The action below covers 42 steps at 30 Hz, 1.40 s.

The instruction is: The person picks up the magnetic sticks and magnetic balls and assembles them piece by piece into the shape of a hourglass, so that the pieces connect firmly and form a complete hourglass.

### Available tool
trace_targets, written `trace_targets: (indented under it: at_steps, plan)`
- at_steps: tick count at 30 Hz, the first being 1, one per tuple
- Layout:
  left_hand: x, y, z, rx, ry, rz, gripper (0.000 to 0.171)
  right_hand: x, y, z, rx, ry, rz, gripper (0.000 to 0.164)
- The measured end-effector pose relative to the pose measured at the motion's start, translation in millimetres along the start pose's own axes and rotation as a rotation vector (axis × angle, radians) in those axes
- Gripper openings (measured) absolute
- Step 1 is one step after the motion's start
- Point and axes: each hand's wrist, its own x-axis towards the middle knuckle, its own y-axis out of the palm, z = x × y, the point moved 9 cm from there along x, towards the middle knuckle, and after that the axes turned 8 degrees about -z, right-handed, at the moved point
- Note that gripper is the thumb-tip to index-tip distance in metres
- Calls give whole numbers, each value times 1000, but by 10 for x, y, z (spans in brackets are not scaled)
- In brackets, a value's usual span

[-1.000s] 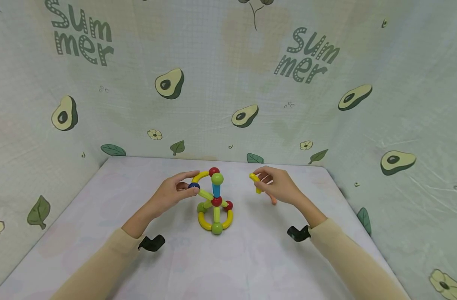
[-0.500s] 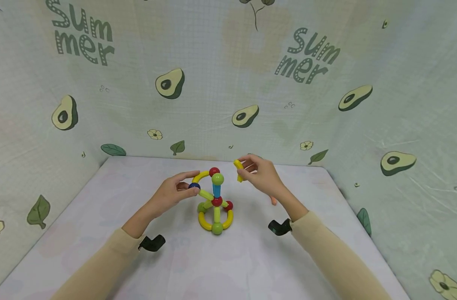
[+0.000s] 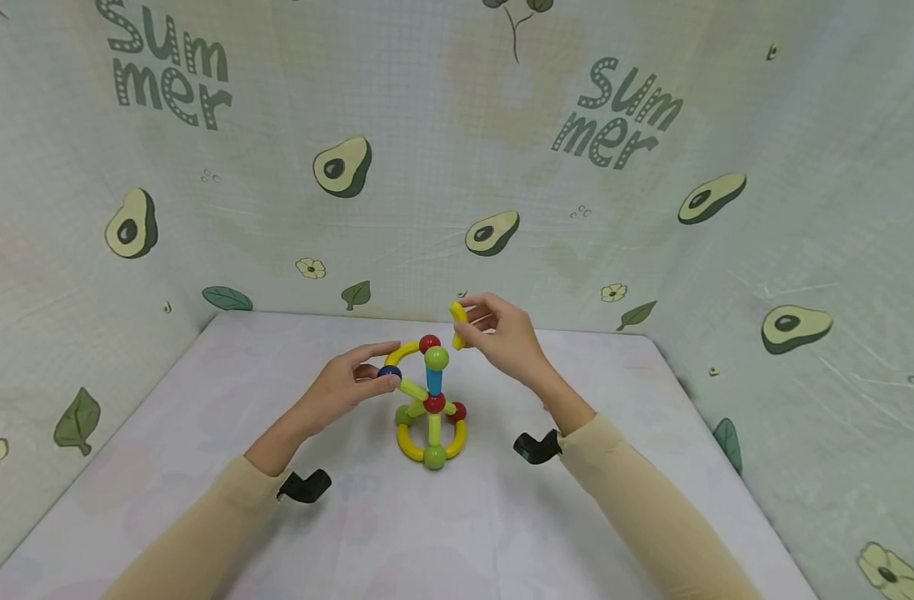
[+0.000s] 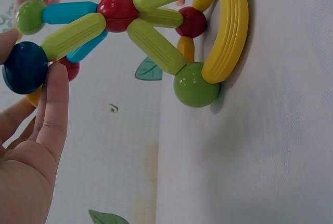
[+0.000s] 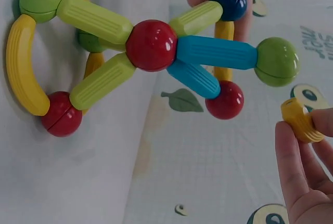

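A magnetic stick-and-ball construction stands on the table, its red centre ball (image 3: 435, 403) joined to light green and blue sticks. Its base is a ring of curved yellow sticks between balls. My left hand (image 3: 340, 390) pinches the dark blue ball (image 4: 24, 68) at the upper left between thumb and fingers. From that ball a curved yellow stick (image 3: 401, 353) runs to a red ball (image 3: 430, 343). A green ball (image 5: 277, 62) tops the blue stick. Up and to the right, my right hand (image 3: 505, 335) pinches a loose curved yellow stick (image 5: 301, 121), held apart from the construction.
A pale cloth covers the table (image 3: 397, 533). Behind it rises a curtain (image 3: 412, 100) printed with avocados and leaves. Black camera mounts (image 3: 537, 447) stick out from both wrists. A small orange object is almost wholly hidden behind the right forearm.
My right hand has moved left and upward with the yellow stick, closer to the top of the construction. The left hand and the construction stay in place.
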Motion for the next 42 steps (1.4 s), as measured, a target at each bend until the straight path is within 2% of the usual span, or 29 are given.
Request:
trace_targets:
  at_steps: [11,21,29,42]
  plan:
    - [4,12,-9,-7,10,8,68,6,103,12,31,21,15,35]
    - [14,9,6,0,8,0,68,-16,77,-43,22,50,33,38]
    - [-1,4,-10,6,5,-7,69,-35,24,-115,-38,98,59,39]
    - [-3,11,-39,21,11,-15,66,-23,22,-223,-117,110,153,39]
